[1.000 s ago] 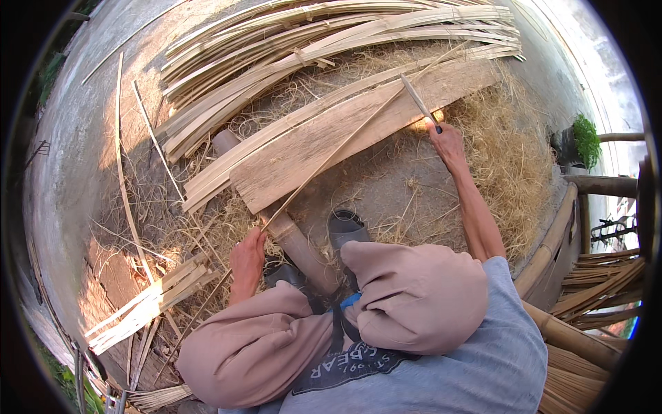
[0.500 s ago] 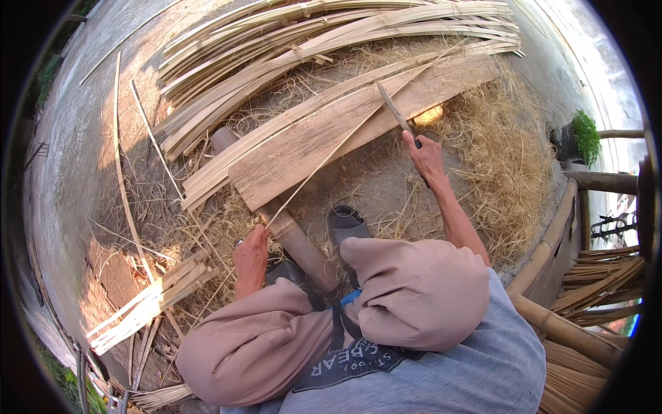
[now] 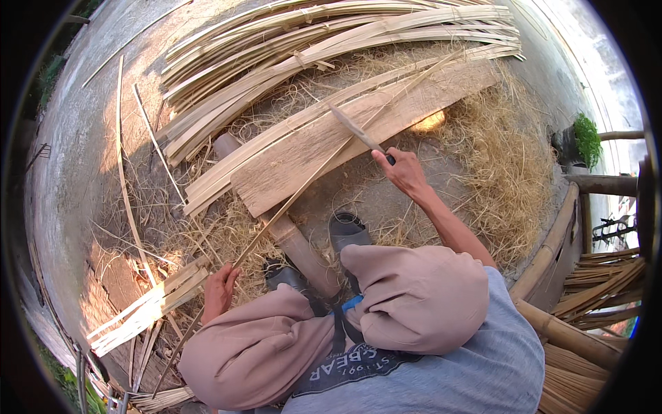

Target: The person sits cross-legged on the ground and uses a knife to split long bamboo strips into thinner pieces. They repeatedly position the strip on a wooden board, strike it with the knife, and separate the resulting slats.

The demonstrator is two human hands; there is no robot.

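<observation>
My right hand (image 3: pixel 401 171) is closed around the dark handle of a knife (image 3: pixel 353 128). The blade points up and left over a wooden board (image 3: pixel 310 155), lying across a long thin bamboo strip (image 3: pixel 303 185). Whether blade and strip touch, I cannot tell. My left hand (image 3: pixel 221 286) pinches that strip near my left knee. From there the strip runs diagonally up over the board toward its far right end, and its lower end passes down beside my leg.
Bundled bamboo strips (image 3: pixel 276 55) lie beyond the board. A round pole (image 3: pixel 303 252) sits under the board's near end. Curly shavings (image 3: pixel 483 165) cover the ground at right. A short bundle of slats (image 3: pixel 148 307) lies at left; a bamboo rail (image 3: pixel 565 331) stands at right.
My left hand has moved down and left, drawing the strip with it. The right hand and knife have shifted left and slightly down, the blade now across the strip.
</observation>
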